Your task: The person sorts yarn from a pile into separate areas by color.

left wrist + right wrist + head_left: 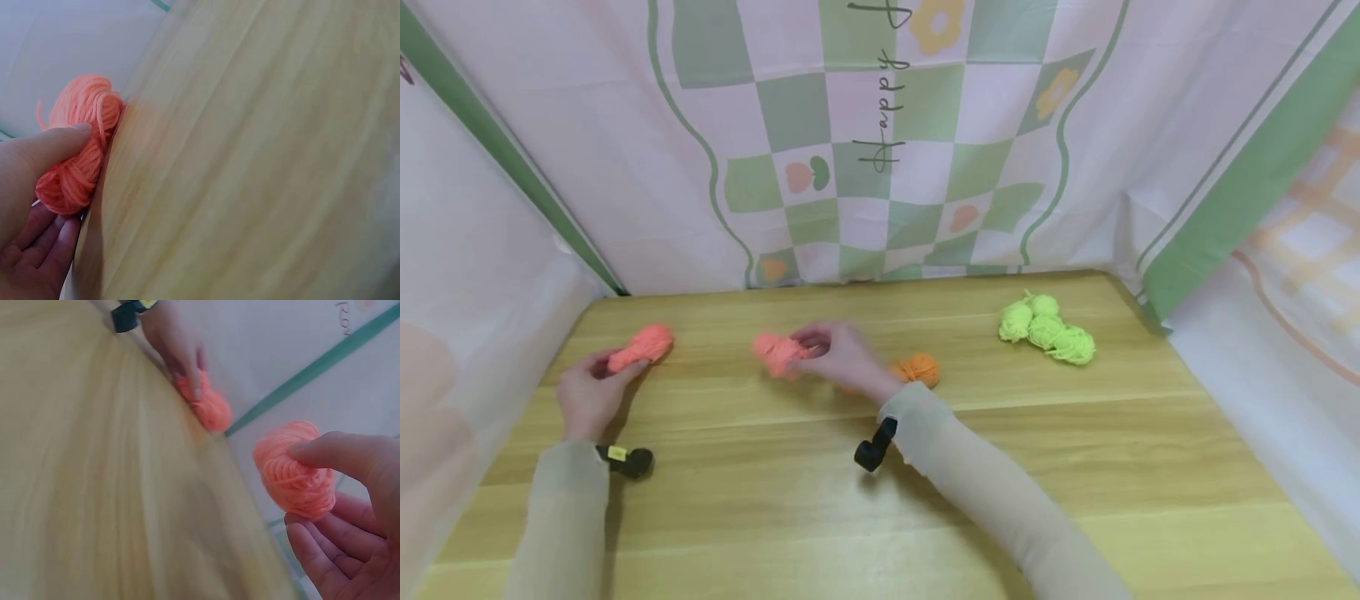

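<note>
At the table's left side, my left hand (589, 393) holds a coral skein of yarn (643, 347), thumb on one side and fingers on the other. The left wrist view shows this yarn (84, 150) close against the wood, with a loose strand at its far end. Near the middle, my right hand (842, 360) pinches a second coral skein of yarn (777, 354). In the right wrist view that skein (294, 472) sits between thumb and fingertips, raised off the tabletop. Orange yarn (919, 370) lies partly hidden behind my right wrist.
Several lime-green balls of yarn (1047, 330) lie bunched at the table's back right. The wooden table (760, 500) meets a checked, printed curtain (865, 192) along its back edge. White cloth hangs at both sides. Each wrist wears a small black camera.
</note>
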Demonstrator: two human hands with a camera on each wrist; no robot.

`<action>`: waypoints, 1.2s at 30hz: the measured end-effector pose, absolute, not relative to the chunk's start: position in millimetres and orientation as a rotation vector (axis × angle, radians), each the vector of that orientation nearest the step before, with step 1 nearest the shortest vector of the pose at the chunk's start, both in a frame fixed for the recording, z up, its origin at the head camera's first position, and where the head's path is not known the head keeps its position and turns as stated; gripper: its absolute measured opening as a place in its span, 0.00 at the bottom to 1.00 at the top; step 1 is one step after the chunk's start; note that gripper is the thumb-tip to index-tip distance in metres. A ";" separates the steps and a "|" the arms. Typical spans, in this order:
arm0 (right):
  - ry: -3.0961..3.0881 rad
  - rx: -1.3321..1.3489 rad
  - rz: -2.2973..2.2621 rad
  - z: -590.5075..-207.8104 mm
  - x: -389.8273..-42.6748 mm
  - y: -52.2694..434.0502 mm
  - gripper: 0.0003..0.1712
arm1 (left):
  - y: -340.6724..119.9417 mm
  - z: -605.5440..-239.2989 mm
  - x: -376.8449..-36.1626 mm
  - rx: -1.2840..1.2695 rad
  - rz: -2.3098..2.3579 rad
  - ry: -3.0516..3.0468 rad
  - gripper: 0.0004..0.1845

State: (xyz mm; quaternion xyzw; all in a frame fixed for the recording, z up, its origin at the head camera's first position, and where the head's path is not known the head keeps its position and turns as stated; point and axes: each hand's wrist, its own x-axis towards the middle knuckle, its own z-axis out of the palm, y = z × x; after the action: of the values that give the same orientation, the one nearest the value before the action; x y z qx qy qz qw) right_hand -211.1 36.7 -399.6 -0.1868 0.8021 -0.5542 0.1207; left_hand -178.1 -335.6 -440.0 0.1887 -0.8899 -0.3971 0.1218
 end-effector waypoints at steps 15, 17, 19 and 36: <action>2.275 -0.571 -1.612 -425.7 -205.7 -19.9 0.28 | -339.2 -444.4 -175.7 0.562 -1.148 -2.590 0.35; 2.279 -0.544 -1.621 -427.1 -205.5 -23.8 0.28 | -338.3 -443.3 -176.0 0.554 -1.160 -2.595 0.36; 2.281 -0.520 -1.625 -427.5 -205.5 -26.9 0.27 | -337.6 -442.2 -176.5 0.547 -1.176 -2.598 0.37; 2.299 -0.415 -1.643 -430.0 -211.0 -53.3 0.25 | -338.4 -442.1 -176.2 0.542 -1.203 -2.589 0.36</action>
State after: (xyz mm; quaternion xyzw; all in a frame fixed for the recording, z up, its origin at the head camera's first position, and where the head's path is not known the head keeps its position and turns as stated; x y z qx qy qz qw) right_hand -211.0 -53.3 -430.0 -0.1440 0.7966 -0.5696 0.1423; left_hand -176.2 -338.4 -442.1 0.1852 -0.8848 -0.4112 0.1175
